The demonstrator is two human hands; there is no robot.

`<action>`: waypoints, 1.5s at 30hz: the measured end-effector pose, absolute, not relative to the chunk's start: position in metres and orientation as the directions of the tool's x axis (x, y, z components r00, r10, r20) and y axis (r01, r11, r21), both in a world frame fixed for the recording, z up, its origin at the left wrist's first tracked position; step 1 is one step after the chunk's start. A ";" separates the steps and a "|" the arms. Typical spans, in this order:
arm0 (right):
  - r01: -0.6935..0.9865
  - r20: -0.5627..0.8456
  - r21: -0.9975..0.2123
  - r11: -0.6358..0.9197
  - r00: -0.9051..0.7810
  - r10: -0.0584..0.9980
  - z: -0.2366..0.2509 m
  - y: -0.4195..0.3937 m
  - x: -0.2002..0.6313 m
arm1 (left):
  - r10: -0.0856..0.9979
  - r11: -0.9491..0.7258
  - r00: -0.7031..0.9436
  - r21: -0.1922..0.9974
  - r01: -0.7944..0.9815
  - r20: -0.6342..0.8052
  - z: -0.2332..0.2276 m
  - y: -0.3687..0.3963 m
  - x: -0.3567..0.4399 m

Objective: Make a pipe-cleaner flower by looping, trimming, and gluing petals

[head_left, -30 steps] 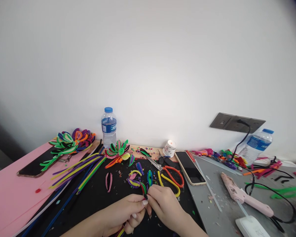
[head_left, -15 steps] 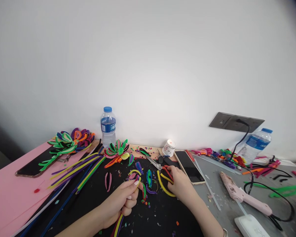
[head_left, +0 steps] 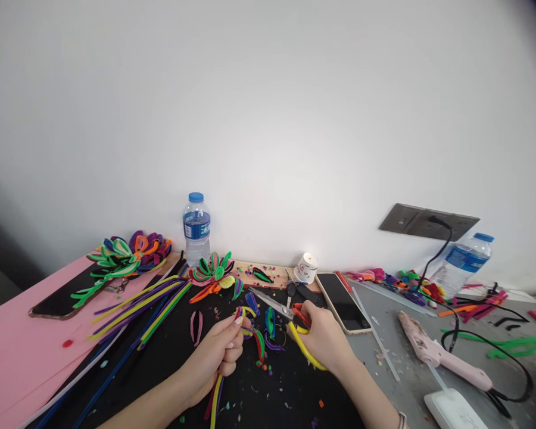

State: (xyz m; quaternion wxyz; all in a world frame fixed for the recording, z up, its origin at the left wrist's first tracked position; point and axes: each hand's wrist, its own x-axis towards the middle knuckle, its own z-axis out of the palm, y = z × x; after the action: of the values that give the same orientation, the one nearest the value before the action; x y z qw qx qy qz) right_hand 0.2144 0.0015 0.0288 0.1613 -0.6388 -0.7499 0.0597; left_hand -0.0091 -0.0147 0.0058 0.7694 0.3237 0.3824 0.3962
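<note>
A pale wall (head_left: 268,131) rises behind a littered worktop (head_left: 411,387), partly covered by a black mat (head_left: 161,381); the left hand (head_left: 221,351) has its grip closed around pipe cleaners (head_left: 216,396), their yellow, purple and red lengths hanging below; the right hand (head_left: 321,333) grips the scissors (head_left: 286,311) by the handles, blades pointing away and leftward; between the hands lie a red-and-green loop (head_left: 259,345) and a blue-and-green loop (head_left: 270,323); a phone (head_left: 343,304) lies just beyond the right hand, near a paper cup (head_left: 306,268); a fuzzy flower (head_left: 212,273) sits by an upright bottle (head_left: 196,231).
</note>
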 end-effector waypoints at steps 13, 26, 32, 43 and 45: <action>0.935 0.177 -0.235 0.267 -0.228 0.957 0.033 -0.009 0.197 | 0.894 0.406 0.340 0.850 -0.336 -0.293 0.005 -0.016 -0.008; 0.935 0.235 -0.173 0.309 -0.265 0.935 0.027 -0.011 0.191 | 0.886 0.424 0.341 0.847 -0.321 -0.314 0.010 -0.020 -0.006; 0.933 0.219 -0.165 0.320 -0.282 0.934 0.028 -0.011 0.190 | 0.887 0.420 0.342 0.853 -0.311 -0.311 0.011 -0.021 -0.005; 0.933 0.217 -0.155 0.325 -0.289 0.933 0.030 -0.014 0.189 | 0.883 0.417 0.361 0.855 -0.308 -0.300 0.012 -0.022 -0.004; 0.935 0.214 -0.150 0.320 -0.285 0.934 0.031 -0.014 0.189 | 0.882 0.419 0.363 0.855 -0.305 -0.302 0.012 -0.021 -0.004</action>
State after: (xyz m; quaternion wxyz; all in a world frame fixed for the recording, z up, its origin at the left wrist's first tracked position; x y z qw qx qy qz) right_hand 0.1888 -0.0137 0.0310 0.1318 -0.5832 -0.8016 -0.0022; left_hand -0.0045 -0.0215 0.0122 0.7421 0.3615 0.3984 0.3999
